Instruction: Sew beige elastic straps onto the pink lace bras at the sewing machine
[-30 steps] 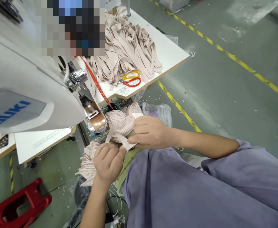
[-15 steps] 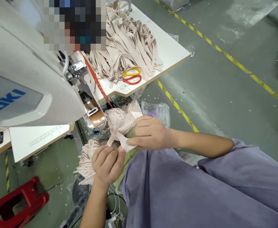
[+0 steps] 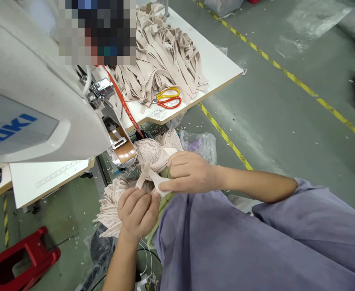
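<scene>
One JUKI sewing machine (image 3: 44,101), head overhanging. One white desk (image 3: 222,66), edge beyond; more room on the near side. One lace-cupped bra (image 3: 149,150), just beside the machine's working end. Left hand (image 3: 138,212), right hand (image 3: 192,171): fingers pinching one pale fabric band (image 3: 156,178) between them; best held flat, untwisted.

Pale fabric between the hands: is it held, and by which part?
Yes: the left hand and right hand both pinch the pale fabric near its lower end.
</scene>
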`<state>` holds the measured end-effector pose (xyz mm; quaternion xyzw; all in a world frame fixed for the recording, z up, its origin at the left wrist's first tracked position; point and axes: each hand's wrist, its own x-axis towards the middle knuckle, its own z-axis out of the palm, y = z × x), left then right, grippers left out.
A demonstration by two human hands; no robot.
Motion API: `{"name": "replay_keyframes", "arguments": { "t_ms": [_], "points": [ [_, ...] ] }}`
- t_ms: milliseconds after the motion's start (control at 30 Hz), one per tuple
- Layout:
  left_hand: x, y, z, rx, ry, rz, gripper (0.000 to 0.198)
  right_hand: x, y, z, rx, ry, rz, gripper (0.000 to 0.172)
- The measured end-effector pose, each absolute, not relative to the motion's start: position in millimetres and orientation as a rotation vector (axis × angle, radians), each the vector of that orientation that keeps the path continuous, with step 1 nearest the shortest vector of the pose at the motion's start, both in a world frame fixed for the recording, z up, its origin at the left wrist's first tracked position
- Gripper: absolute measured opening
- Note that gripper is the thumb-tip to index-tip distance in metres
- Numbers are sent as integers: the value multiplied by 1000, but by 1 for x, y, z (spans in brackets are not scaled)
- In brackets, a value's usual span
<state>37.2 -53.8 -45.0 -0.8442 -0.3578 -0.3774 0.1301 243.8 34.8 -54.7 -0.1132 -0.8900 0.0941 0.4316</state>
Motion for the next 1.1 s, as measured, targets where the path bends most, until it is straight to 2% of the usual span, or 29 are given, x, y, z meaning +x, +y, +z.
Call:
{"name": "replay_keyframes", "arguments": {
  "t_ms": [133,333,500,633,767,967,1100],
  "points": [
    [39,-55,-44,-2450,-1036,-1105,20,242,35,-57,-244,-2225,227,20],
    [38,-59,-46,-2451,-1050,-1110,22,240,34,-59,-247,-2157,278,32],
    [38,-60,-46,-2442,-1058,-1110,19,240,33,-61,-218,-2185,266,26],
    [39,-60,-46,-2430,-1086,-1118,20,239,32,-64,-275,-2192,314,39],
    [39,-60,-45,-2425,-1060,-1130,18,238,31,-67,-267,-2156,321,35],
    [38,-59,-45,-2443,-1053,-1136,20,237,31,-66,-267,-2165,318,38],
    [37,-59,-45,-2434,-1073,-1128,20,237,31,-66,-268,-2147,321,33]
  ]
}}
